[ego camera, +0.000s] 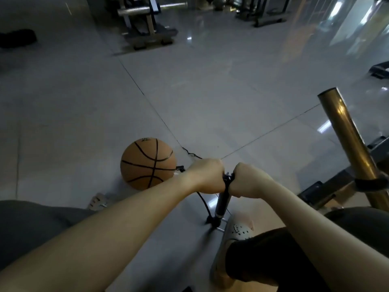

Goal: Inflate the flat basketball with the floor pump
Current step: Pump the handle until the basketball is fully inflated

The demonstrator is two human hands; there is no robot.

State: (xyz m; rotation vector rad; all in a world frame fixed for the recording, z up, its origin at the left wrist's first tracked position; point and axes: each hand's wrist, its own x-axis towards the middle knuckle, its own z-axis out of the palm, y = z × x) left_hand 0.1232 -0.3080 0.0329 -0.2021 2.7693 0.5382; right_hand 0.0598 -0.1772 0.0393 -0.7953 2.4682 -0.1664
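Note:
An orange basketball [148, 163] with black seams rests on the grey tiled floor, left of centre. A black floor pump [222, 204] stands upright just right of it, and its thin black hose [203, 202] curves from the base up toward the ball's right side. My left hand [207, 175] grips the left end of the pump's handle, my right hand [248, 180] grips the right end. Both fists hide most of the handle. A light perforated clog [236, 228] sits at the pump's foot.
A brass-coloured tube [347, 144] on a dark frame leans at the right. Gym machines [147, 24] stand at the back. A dark bundle [17, 37] lies far left. Another light shoe [97, 202] shows by my left knee.

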